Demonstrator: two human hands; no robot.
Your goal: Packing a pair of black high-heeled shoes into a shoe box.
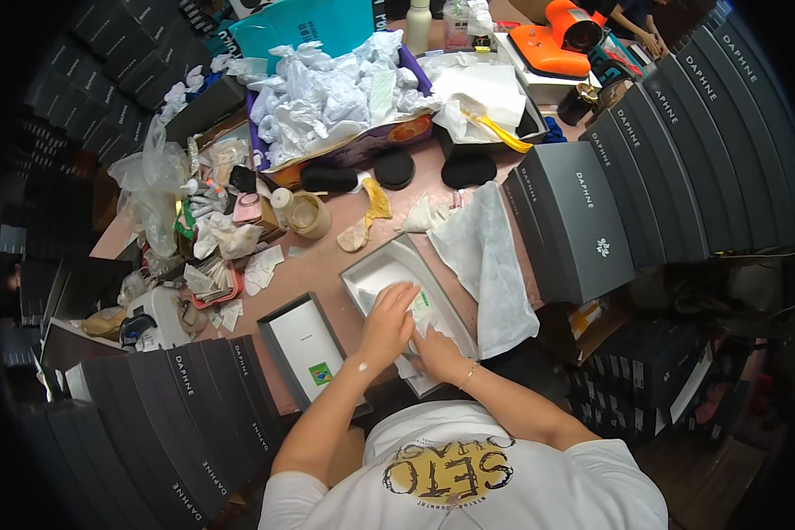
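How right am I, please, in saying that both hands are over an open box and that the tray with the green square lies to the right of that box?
Not quite: the tray with the green square lies to the left of the box, as the head view shows. The left hand and right hand are indeed over it.

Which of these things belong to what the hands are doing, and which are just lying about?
Likely part of the work:
left hand and right hand, both at the open grey box
white paper inside it
shallow grey tray beside it

Apparently just lying about:
orange device
jar
yellow scrap
black round pad
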